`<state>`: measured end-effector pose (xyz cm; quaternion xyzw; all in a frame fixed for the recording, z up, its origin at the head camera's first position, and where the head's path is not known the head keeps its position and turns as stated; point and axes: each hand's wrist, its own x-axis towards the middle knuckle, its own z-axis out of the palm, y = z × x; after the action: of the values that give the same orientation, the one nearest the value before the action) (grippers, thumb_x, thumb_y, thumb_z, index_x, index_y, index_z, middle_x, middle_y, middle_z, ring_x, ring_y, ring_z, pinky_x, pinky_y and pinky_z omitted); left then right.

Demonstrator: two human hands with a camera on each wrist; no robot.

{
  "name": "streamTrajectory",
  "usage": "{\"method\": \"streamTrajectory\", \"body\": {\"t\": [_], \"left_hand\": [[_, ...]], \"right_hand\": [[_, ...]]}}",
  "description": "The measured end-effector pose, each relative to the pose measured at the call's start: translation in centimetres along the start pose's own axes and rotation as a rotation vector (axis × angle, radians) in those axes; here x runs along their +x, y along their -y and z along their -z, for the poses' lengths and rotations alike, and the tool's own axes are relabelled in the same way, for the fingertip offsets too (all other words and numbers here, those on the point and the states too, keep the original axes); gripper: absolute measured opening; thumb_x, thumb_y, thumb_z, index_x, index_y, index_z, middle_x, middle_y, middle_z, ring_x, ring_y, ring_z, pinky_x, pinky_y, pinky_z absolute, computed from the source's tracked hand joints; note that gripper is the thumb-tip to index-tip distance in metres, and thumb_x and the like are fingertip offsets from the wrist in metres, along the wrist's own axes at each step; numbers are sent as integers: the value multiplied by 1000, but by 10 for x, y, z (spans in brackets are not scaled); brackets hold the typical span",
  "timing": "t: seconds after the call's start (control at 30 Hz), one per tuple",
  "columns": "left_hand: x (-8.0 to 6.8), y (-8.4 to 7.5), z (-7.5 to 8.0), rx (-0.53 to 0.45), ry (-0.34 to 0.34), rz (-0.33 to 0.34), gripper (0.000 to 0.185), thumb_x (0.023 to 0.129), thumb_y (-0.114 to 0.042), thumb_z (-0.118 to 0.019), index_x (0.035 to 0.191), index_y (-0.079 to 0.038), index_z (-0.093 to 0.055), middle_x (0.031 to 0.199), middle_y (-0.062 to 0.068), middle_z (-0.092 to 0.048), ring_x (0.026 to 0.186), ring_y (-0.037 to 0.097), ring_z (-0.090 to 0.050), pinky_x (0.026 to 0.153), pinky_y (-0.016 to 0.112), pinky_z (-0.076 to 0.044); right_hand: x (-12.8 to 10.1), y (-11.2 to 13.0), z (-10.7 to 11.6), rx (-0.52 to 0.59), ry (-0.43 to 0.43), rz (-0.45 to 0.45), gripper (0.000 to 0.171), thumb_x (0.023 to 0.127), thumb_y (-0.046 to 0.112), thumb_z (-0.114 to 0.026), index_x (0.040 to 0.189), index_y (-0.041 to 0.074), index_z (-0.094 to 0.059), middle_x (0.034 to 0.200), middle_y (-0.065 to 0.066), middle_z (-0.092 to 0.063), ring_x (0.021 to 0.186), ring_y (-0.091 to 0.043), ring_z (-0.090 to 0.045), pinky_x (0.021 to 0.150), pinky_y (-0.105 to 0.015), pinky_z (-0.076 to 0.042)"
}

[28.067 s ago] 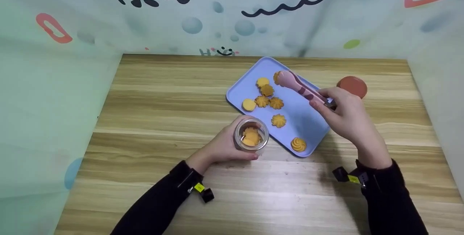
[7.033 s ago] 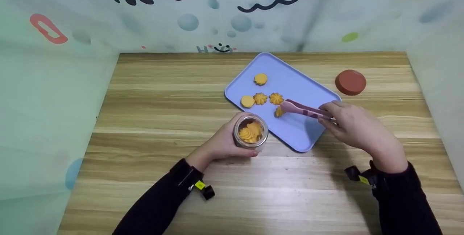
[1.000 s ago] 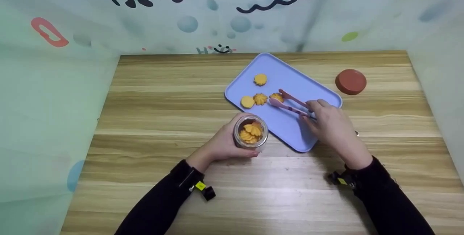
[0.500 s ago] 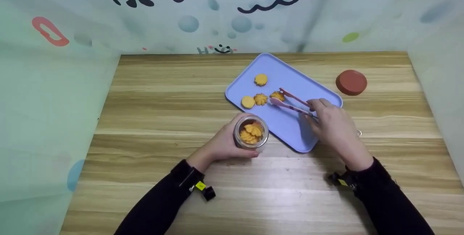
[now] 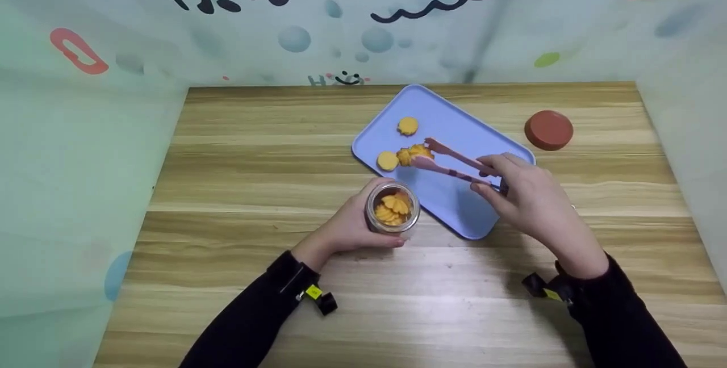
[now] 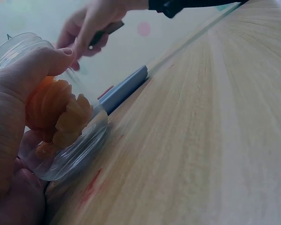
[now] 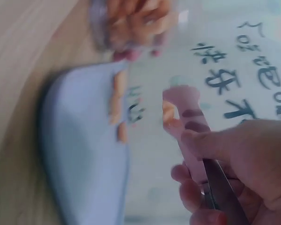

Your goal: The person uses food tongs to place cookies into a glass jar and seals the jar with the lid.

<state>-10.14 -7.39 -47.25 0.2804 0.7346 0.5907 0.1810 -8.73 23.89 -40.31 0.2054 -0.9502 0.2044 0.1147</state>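
Observation:
My left hand (image 5: 349,226) grips a clear glass jar (image 5: 417,219), mouth up, with piped butter cookies (image 5: 394,208) piled inside. In the left wrist view, thumb and fingers wrap the jar's wall (image 6: 82,157). My right hand (image 5: 537,200) holds pink-ended tongs (image 5: 448,171) over the blue tray (image 5: 466,209). Between the tong ends sits one cookie (image 7: 168,114), raised above the tray in the right wrist view. From above it overlaps a flower-shaped cookie (image 5: 404,157). A flat-side-up cookie (image 5: 388,161) and another cookie (image 5: 407,125) lie on the tray's left part.
A round red-brown lid (image 5: 548,130) lies on the wooden table (image 5: 255,158), right of the tray. A printed cloth backdrop (image 5: 238,44) rises along the table's back and sides.
Since half a second ago the tongs have carried a cookie up and left. Compared with the oldest frame, fewer cookies lie on the tray and the jar is fuller. The left hand stays put.

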Motion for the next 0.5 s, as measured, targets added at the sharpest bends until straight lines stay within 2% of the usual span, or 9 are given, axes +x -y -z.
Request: {"method": "streamTrajectory", "body": {"t": [0.1, 0.2, 0.33, 0.5], "left_hand": [[-1, 0, 0, -2, 3, 9, 98, 61, -25, -90, 140, -18, -33, 131, -9, -54, 123, 9, -51, 113, 33, -36], [0, 0, 0, -12, 7, 12, 96, 62, -24, -90, 140, -21, -34, 131, -9, -53, 123, 8, -51, 113, 33, -36], [0, 0, 0, -22, 9, -2, 94, 62, -23, -90, 138, -25, -35, 130, -9, -54, 123, 9, -51, 113, 32, -37], [1, 1, 0, -17, 8, -5, 94, 62, -24, -90, 138, -30, -35, 131, -9, -54, 123, 9, -52, 112, 31, -37]], "right_hand": [[-3, 9, 10, 51, 8, 32, 37, 88, 32, -67, 121, 17, -61, 98, 5, -66, 65, -6, -53, 54, -23, -44], [-6, 19, 21, 83, -13, 65, 36, 88, 30, -67, 122, 19, -60, 99, 8, -67, 67, -3, -53, 54, -19, -43], [-11, 33, 33, 93, -20, 82, 37, 87, 29, -68, 123, 22, -60, 101, 11, -66, 69, 0, -51, 54, -15, -41], [-16, 46, 40, 73, 21, 92, 37, 88, 31, -67, 123, 22, -59, 102, 13, -64, 69, 0, -52, 55, -18, -43]]}}
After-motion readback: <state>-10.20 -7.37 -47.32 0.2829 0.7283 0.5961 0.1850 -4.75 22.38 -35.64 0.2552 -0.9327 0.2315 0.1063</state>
